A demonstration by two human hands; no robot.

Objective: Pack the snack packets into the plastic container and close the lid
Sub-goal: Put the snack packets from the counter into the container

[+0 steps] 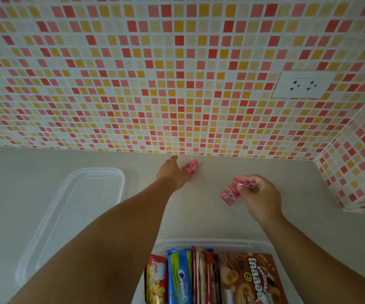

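You're gathering the last packets: your right hand (259, 195) pinches one pink packet (232, 191); your left hand (172, 172), fingers hidden, reaches another (190, 166) mid-frame; grip it, then fill the container (203, 243) below.

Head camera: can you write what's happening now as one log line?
left hand reaching pink packet | right hand holds pink packet | container part packed | lid off

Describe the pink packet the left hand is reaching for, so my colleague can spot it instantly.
Find the mosaic-tiled wall and follow it down to where it meets the pale counter. The far pink packet lies there, just below the wall's bottom edge, at the left hand. Unlike the other pink packet, which the right hand pinches nearer the container, this one lies on the counter.
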